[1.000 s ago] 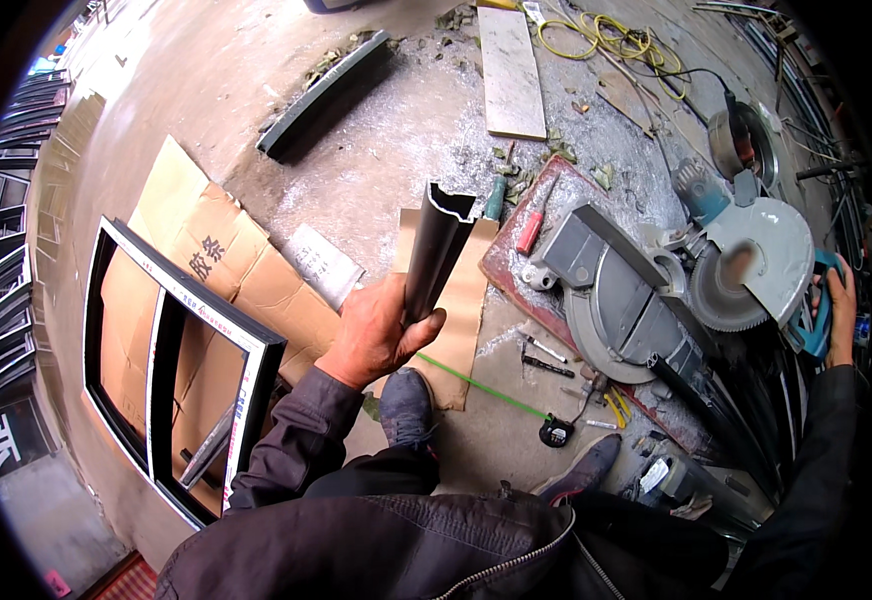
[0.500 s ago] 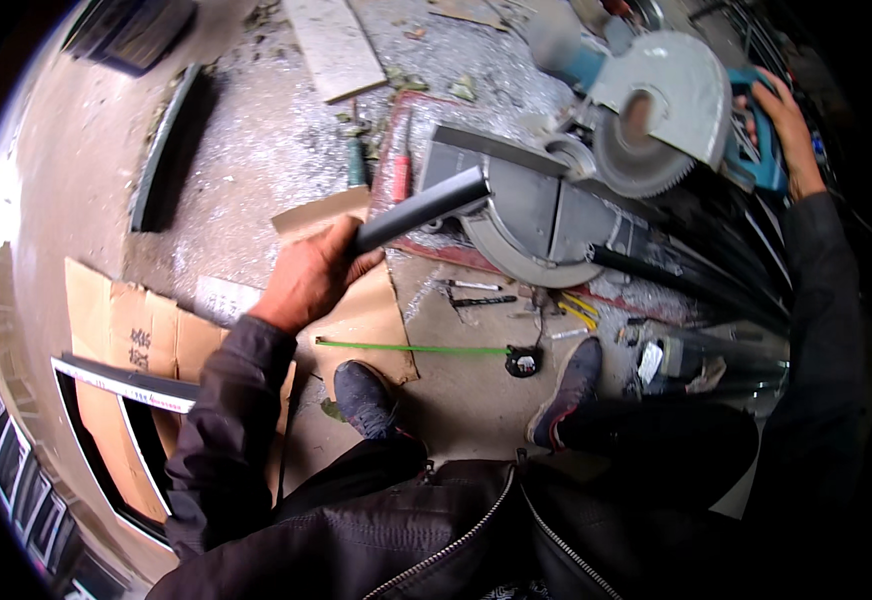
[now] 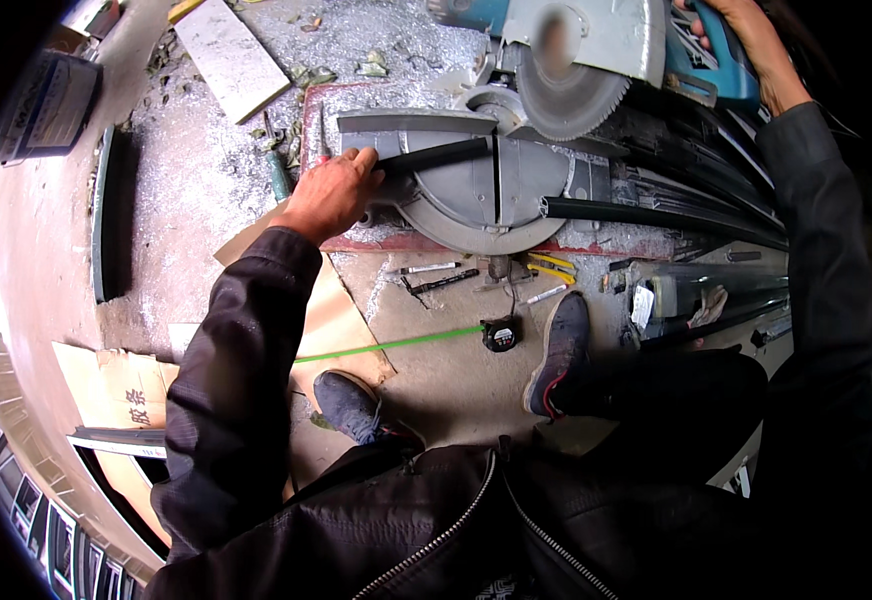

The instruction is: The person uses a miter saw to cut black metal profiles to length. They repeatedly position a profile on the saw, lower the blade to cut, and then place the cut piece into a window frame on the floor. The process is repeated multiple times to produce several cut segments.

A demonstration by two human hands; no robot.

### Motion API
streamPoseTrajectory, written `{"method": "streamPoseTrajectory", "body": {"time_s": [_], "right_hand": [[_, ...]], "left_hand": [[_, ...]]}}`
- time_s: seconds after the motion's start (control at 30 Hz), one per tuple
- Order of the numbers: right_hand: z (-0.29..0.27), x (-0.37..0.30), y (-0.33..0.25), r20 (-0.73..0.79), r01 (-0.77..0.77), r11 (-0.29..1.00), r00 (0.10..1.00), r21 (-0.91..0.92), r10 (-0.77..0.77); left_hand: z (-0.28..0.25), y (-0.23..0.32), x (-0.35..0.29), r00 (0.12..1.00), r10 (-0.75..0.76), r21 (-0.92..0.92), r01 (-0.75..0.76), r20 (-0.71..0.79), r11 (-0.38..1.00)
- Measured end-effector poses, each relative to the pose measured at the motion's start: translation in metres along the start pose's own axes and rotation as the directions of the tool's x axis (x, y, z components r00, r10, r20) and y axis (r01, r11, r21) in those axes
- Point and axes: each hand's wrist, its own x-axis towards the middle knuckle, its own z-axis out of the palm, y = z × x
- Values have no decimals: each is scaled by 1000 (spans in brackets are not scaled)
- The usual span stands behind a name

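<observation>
My left hand (image 3: 334, 192) is closed around one end of a short dark metal profile (image 3: 436, 156). The profile lies over the grey bed of a miter saw (image 3: 461, 205), near its back fence (image 3: 411, 122), its free end close to the slot. Up at the right, my right hand (image 3: 741, 35) grips the blue saw handle (image 3: 711, 55). The toothed circular blade (image 3: 574, 98) is raised above the bed under a grey guard (image 3: 631, 35). Whether the blade turns I cannot tell.
Long dark profiles (image 3: 696, 222) lie right of the saw, one reaching onto its bed. Before my shoes are a tape measure (image 3: 501, 334) with green tape drawn out, pens (image 3: 431, 267) and yellow-handled pliers (image 3: 553, 266). Cardboard (image 3: 341, 315), a bucket (image 3: 51, 105) and a white board (image 3: 231, 60) lie leftward.
My left hand has carried the profile forward and down onto the saw bed, turning it nearly level with the fence. My right hand stays on the handle. The view has shifted.
</observation>
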Motion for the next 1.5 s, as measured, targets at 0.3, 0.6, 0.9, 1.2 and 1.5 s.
{"method": "streamPoseTrajectory", "body": {"time_s": [0.3,0.6,0.9,1.2,1.5], "right_hand": [[6,-8,1,-38,33,998,999,46,-32],[14,-19,-7,-75,-13,1000,997,24,15],[35,-75,-1,-123,79,997,989,-22,-81],[52,-104,9,-217,139,984,963,-111,-160],[65,-145,33,-236,137,980,957,-146,-169]], "left_hand": [[13,18,35,949,68,243,9,-308,970],[20,1,17,752,-249,49,350,-610,936],[16,-16,42,838,-471,-170,439,-277,882],[12,-29,46,871,-432,-79,425,-235,902],[18,-42,46,897,-351,-20,359,-268,933]]}}
